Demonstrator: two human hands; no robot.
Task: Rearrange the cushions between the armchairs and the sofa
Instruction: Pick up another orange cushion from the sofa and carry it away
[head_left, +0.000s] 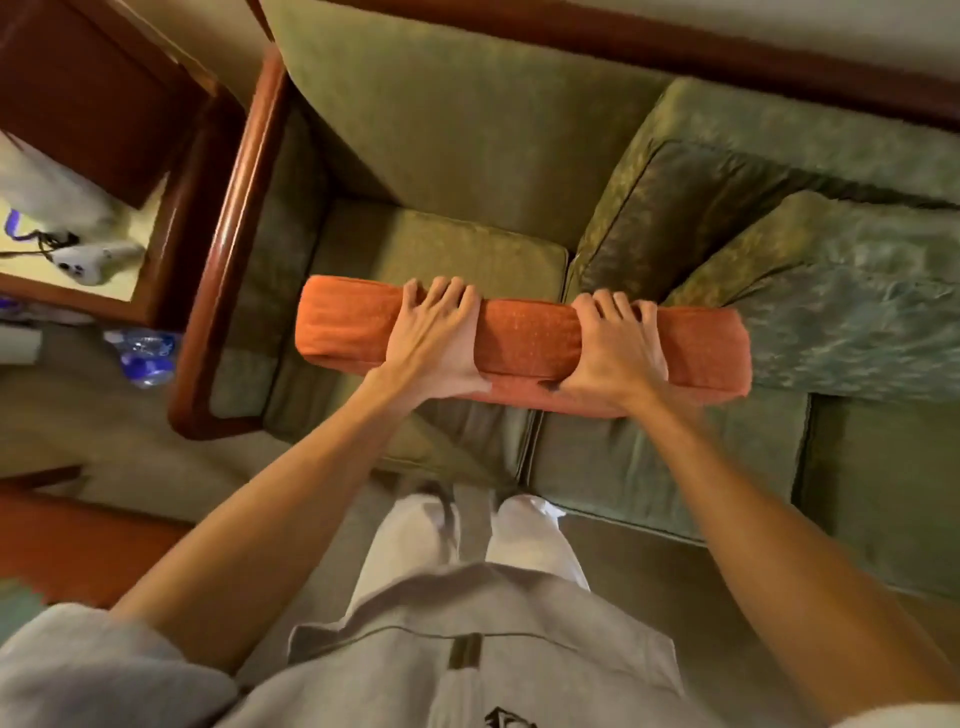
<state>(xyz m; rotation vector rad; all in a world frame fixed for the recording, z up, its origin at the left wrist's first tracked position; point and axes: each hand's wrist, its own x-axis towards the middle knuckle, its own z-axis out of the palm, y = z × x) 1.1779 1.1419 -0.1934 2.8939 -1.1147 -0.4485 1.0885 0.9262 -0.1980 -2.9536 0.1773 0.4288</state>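
Both hands, left hand (436, 340) and right hand (613, 348), grasp orange rectangular fabric cushion (524, 345) over green upholstered sofa (649, 457); placement likely unfinished, cushion not yet set down.

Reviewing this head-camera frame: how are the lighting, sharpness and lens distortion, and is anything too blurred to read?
Head view: warm, dim indoor light, no harsh glare; the orange cushion and both hands, left hand and right hand, are fairly sharp; wide-angle bending curves the sofa frame; edges smear, so the side table items and the bottle on the floor are soft.
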